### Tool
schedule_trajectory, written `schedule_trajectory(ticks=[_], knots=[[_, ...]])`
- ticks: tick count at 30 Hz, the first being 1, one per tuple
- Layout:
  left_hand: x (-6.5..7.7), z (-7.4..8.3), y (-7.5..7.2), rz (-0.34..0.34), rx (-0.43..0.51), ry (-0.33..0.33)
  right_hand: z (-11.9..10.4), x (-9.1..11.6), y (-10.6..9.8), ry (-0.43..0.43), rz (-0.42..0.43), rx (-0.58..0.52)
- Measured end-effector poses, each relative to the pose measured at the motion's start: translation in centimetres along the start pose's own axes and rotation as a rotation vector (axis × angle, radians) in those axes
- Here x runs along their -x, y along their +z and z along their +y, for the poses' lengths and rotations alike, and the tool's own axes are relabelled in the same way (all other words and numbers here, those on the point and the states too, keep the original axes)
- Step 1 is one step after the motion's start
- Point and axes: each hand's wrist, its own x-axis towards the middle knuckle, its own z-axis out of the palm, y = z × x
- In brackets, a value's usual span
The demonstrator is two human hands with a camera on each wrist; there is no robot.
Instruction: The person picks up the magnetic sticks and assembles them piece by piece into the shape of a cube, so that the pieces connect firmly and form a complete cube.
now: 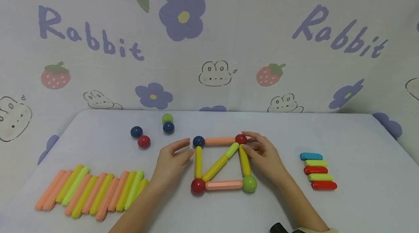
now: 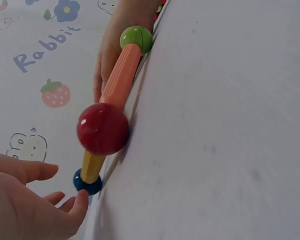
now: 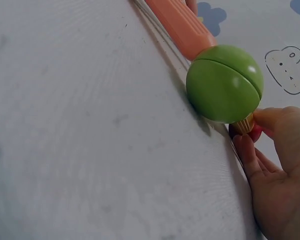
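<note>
Your right hand point(image 1: 267, 158) pinches the far red ball point(image 1: 241, 139) between thumb and finger, while the fingers of your left hand point(image 1: 170, 164) are loosely parted beside the dark blue corner ball point(image 1: 198, 141), gripping nothing; whether a fingertip brushes that ball, I cannot tell. The ball-and-stick frame point(image 1: 215, 168) lies on the white table point(image 1: 366, 160) between your two hands, its near red ball point(image 1: 198, 186) and green corner ball point(image 1: 250, 184) closer to you than your fingertips. It has four balls, four side sticks (two salmon, two yellow) and a diagonal of one yellow and one lime piece, running from the near red ball towards your right thumb. Beyond and left of your left fingers sit four loose balls point(image 1: 144, 141): two dark blue, one red, one green. Left of that hand and nearer you, thirteen long sticks point(image 1: 102, 194) show in a row: six salmon, five yellow, two lime; your left forearm point(image 1: 140, 205) crosses its right end and may hide more. Well to the right of your right fingers lie five short sticks point(image 1: 315, 170): one blue, two lime, two red. A black object point(image 1: 278, 228), cut off by the edge, sits beside your right forearm point(image 1: 302, 200). Behind everything past your fingertips hangs a printed cloth point(image 1: 242, 36).
</note>
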Motion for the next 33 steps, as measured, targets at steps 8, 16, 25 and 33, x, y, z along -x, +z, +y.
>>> schedule_trajectory(ticks=[8, 16, 25, 33], knots=[[2.3, 0.0, -3.9, 0.059, -0.144, -0.023, 0.0, 0.3, 0.0, 0.014, -0.016, -0.072], [4.2, -0.9, -7.4, 0.11, -0.269, -0.07, 0.0, 0.2, 0.1, 0.035, -0.001, -0.064], [5.9, -2.6, -7.8, 0.104, -0.353, -0.069, 0.2, 0.1, 0.2, 0.044, -0.005, -0.07], [6.7, -3.9, -6.0, 0.014, -0.322, -0.115, 0.3, 0.0, 0.2, 0.041, -0.003, -0.064]])
